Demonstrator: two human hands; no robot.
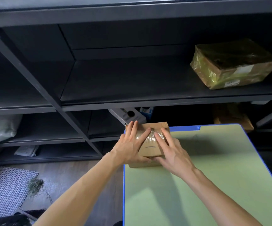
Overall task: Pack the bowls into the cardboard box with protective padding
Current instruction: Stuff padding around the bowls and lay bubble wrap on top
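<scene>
Hands press flat on a closed cardboard box [150,150], the landmark for the single head view. It sits on the far left corner of a green table [213,176] with a blue rim, its left side at the table's left edge. Its top flaps are shut, and a strip of clear tape [153,136] runs across the seam, wrinkled and shiny. A short dark curved mark shows on the top, nearer the person than the tape.

Left hand [132,145] lies palm down on the box's left half, fingers [134,128] straight and spread, reaching to the far edge, with the thumb at the near edge. Right hand [172,150] lies palm down on the right half, fingers [162,137] splayed over the tape, thumb meeting the left thumb at the near edge. Neither hand grips anything; both are open and laid on the lid. No bowls or padding can be seen with the flaps shut.

Beyond the box stands dark shelving [132,79]. Up and to the right of the box, on a shelf, rests a parcel [233,64] wrapped in yellowish plastic with a white label. Just behind the box, under that shelf, a white carton [128,116] lies tilted. Left of the box and nearer the person, on the floor, lies a white mesh mat [6,190].
</scene>
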